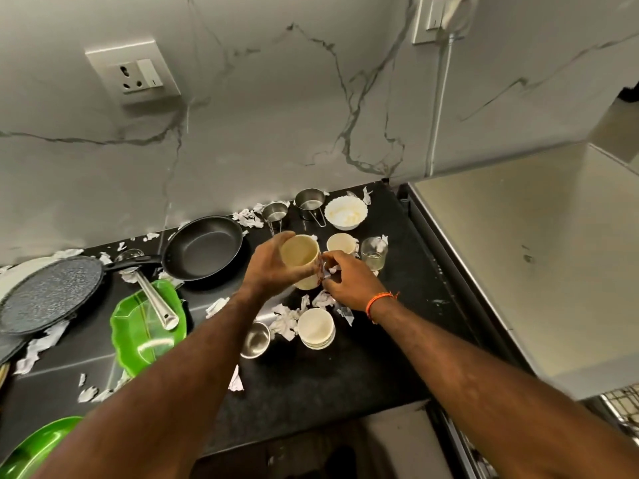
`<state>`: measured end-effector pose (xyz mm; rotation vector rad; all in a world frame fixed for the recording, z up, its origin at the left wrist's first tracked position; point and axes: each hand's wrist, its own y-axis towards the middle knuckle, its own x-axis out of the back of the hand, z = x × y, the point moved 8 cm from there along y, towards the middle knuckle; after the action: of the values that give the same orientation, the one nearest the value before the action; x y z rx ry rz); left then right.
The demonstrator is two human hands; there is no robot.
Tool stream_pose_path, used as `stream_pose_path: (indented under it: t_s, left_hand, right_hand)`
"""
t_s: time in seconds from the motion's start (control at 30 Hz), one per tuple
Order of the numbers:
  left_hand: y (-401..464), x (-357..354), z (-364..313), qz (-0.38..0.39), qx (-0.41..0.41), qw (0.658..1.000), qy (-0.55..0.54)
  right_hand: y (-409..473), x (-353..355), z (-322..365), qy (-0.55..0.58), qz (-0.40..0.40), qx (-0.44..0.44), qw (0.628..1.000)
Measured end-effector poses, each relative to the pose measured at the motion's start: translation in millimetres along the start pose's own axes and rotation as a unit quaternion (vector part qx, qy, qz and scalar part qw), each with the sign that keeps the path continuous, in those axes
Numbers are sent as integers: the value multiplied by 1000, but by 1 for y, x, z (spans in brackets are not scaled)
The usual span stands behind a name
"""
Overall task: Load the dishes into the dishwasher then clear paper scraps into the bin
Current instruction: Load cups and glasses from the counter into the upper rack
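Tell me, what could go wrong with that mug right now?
The left hand grips the mug above the counter while the right hand pinches at its side; a slip could drop it onto the cup or glass close behind. Paper scraps underneath might get knocked off.

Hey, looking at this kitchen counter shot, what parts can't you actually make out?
- Cream mug, head view: its lower side and handle are covered by the left hand and right hand; whether the right hand grips it is unclear.
- Green plate: cut off by the bottom-left edge.
- Dishwasher rack: only a corner shows at the right edge.
- Glass: contents too small to tell.
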<state>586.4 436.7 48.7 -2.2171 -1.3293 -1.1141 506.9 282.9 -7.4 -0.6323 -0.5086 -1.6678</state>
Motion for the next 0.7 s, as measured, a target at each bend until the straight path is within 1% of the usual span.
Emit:
stream_pose_path:
  t_s: [0.1, 0.2, 0.37, 0.4, 0.5, 0.57, 0.63, 0.7]
  left_hand:
    - [-5, 0, -24, -25, -3, 998, -54]
    - [-17, -13, -58, -30, -4, 993, -115]
    - [-48, -70, -125, 27, 17, 964, -263]
    - [-56, -87, -143, 50, 20, 956, -288]
    - [-80, -149, -191, 142, 44, 908, -392]
    - [-97, -191, -217, 205, 66, 881, -422]
    - [-116, -236, -244, 272, 76, 862, -422]
    - [-132, -275, -269, 312, 78, 858, -401]
  right_hand:
    - [-19, 20, -8, 72, -23, -12, 997]
    - [-48, 47, -21, 131, -47, -19, 990]
    - [-119, 100, -66, 222, -96, -49, 969]
    - [-138, 111, -80, 247, -107, -62, 961]
    - [-200, 148, -124, 318, -145, -106, 931]
    - [-244, 171, -149, 348, -173, -130, 912]
    - [-290, 193, -177, 349, -199, -158, 902]
    - [-336, 210, -204, 343, -222, -187, 894]
